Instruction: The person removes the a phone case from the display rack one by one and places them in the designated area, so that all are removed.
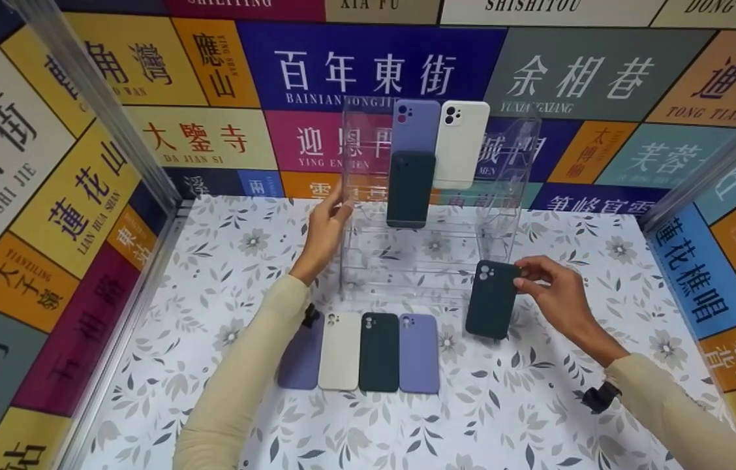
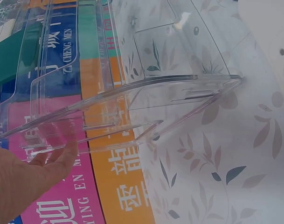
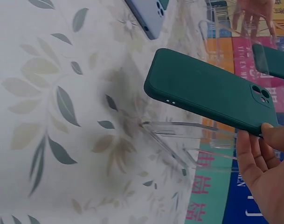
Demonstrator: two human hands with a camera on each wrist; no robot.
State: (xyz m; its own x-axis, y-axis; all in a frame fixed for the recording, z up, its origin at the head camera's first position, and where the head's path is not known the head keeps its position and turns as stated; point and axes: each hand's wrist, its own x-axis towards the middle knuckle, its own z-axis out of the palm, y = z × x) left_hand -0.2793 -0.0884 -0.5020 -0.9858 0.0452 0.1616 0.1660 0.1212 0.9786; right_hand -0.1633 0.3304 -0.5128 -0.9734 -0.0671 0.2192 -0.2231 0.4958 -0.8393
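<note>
Green phone case (image 1: 491, 303) (tilted) juts leftward, pinched by the right hand (image 1: 558, 292).

Held green phone case (image 1: 492, 300), near clear rack (image 2: 146, 81)

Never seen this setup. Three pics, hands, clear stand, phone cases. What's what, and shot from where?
No machine here: a person is working with two bare hands. The wide picture looks forward and down from the person's head; the other two are taken at the left and right wrists.

On the flowered surface, four phone cases lie in a row, left to right: first purple case, white case, green case, second purple case. Behind them is a clear stand bearing three more: purple, white and dark green.

The left hand holds the stand's left side. The right hand pinches another dark green case by its edge.
</note>
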